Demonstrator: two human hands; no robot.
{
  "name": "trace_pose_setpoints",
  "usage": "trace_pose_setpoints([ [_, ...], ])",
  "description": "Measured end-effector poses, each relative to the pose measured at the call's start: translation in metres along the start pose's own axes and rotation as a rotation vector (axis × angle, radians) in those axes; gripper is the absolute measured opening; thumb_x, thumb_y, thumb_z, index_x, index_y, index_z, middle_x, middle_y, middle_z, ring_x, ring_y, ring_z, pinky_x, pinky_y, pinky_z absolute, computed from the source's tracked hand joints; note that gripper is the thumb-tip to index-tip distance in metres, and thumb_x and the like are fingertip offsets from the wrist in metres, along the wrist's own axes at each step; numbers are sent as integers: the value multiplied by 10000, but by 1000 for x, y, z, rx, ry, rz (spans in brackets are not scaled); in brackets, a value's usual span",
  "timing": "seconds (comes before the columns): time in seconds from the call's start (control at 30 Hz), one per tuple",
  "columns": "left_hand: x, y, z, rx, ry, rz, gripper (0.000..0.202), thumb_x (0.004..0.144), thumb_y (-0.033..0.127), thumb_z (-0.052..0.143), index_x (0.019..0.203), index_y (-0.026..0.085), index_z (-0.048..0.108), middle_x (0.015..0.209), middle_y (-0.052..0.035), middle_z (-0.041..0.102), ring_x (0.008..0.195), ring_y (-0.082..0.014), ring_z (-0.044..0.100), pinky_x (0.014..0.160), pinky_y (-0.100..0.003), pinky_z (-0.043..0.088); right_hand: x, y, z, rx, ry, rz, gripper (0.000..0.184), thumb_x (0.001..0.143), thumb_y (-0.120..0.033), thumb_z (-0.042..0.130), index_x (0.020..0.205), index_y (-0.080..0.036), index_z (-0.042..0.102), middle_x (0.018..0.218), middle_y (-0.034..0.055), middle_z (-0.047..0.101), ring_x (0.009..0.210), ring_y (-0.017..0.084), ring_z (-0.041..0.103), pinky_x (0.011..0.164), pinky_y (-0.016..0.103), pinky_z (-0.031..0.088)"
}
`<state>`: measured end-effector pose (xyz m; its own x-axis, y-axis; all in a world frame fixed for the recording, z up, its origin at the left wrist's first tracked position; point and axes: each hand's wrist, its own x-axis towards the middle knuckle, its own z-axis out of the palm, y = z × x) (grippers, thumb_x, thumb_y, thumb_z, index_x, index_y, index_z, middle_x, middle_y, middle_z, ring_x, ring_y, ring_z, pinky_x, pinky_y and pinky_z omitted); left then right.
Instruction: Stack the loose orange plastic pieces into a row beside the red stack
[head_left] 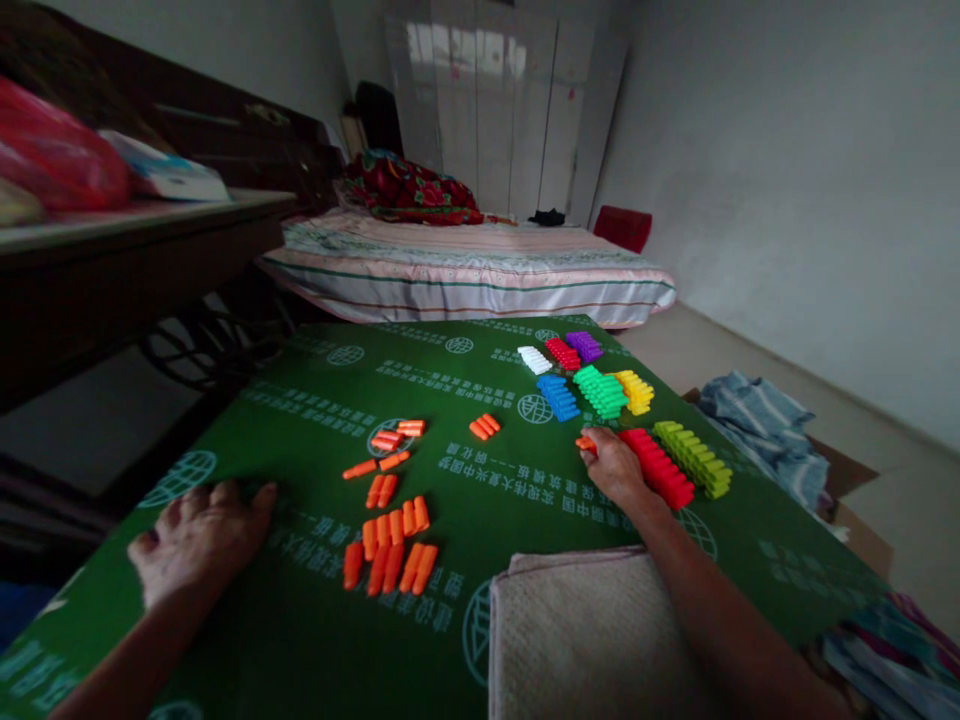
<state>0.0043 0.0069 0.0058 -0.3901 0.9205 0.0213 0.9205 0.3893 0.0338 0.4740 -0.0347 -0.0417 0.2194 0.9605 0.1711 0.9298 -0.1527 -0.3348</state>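
My left hand point(201, 540) lies flat on the green tabletop point(315, 620), fingers spread, holding nothing. My right hand point(611, 465) is closed in a pinch on a small orange plastic piece point(584, 444), low over the board beside a stacked block of red pieces point(660, 472). Three similar orange pieces point(484, 427) lie side by side to its left. Between my hands, loose clusters of short orange cylinders point(394, 530) are spread on the board. They look like small caps, but their exact kind is unclear. My fingers partly hide the held piece.
Grouped pieces stand at the right: lime point(694, 460), blue point(557, 397), green point(600, 392), yellow point(634, 392), white point(535, 359), small red point(562, 353) and purple point(584, 346). A folded beige cloth point(577, 640) covers the near edge. A bed point(465, 270) stands beyond.
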Motion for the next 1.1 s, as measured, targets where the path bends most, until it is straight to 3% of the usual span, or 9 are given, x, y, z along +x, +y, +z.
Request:
trace_pose_setpoints([
  [0.2,-2,-1,4,-10,45,17,698,858,582,110,1195,105,492,1367,-219,427,1311,-382,342,1044,-583,323,-5,-2,-6,-27,20,4,395,884,-219,543,1261,-109,576,1260,142,603,1119,234,587,940,319,464],
  [0.33,-5,-3,10,-2,86,21,603,891,576,220,1173,133,516,1333,-171,470,1308,-332,368,1043,-551,342,-11,-17,-16,-116,52,-52,370,901,-253,525,1233,-107,594,1222,151,614,1114,262,579,915,346,473],
  [0.5,-8,-5,17,25,134,4,508,902,539,354,1187,152,518,1310,-131,494,1294,-285,394,1047,-525,362,-23,-68,-20,-61,-110,-248,335,900,-233,519,1213,-160,612,1208,112,630,1072,234,607,879,322,480],
  [0.7,-11,-5,21,30,165,1,482,901,524,399,1181,152,526,1322,-128,494,1293,-282,405,1050,-527,375,-40,-136,-1,123,-313,-525,352,890,-215,521,1228,-168,607,1215,93,635,1106,198,594,949,291,448],
  [0.93,-13,-6,24,22,193,-9,472,892,517,439,1178,153,531,1332,-126,493,1280,-278,424,1050,-531,386,-27,-199,17,154,-341,-614,354,896,-152,474,1218,-209,609,1219,67,635,1108,171,589,945,264,443],
  [1.1,-13,-9,26,20,203,-6,466,891,510,445,1181,154,529,1334,-123,493,1287,-277,419,1058,-532,378,-8,-236,35,91,-343,-670,476,857,-33,400,1250,-227,588,1296,45,601,1190,152,540,967,252,428],
])
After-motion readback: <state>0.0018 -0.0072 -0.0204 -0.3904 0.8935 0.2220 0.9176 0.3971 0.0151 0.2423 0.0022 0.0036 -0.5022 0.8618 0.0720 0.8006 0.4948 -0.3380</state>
